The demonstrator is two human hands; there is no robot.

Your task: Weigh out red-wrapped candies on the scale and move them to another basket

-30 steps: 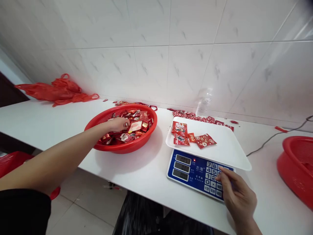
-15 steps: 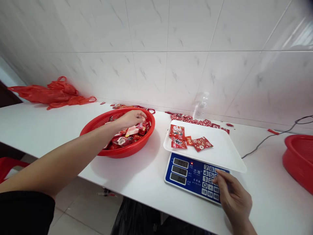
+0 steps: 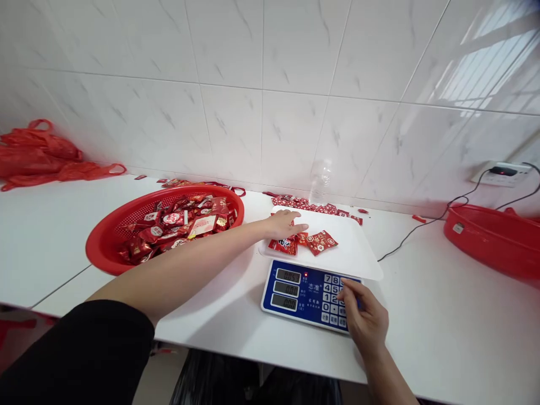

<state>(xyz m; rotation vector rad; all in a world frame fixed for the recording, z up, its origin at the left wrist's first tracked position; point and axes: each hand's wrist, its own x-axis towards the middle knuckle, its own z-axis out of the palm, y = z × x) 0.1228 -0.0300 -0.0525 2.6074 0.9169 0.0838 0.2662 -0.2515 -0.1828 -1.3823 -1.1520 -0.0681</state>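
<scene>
Left hand [image 3: 283, 223] flat, fingers spread, over red packets [image 3: 302, 243] on scale tray [image 3: 352, 256] | right hand [image 3: 366, 320] loosely curled, holding nothing, fingertips on scale keypad [image 3: 333, 293]

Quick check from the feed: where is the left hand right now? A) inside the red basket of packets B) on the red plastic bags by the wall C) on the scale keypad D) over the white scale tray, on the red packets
D: the left hand reaches over the white scale tray onto the red packets, away from the red basket; the right hand rests at the keypad.
</scene>
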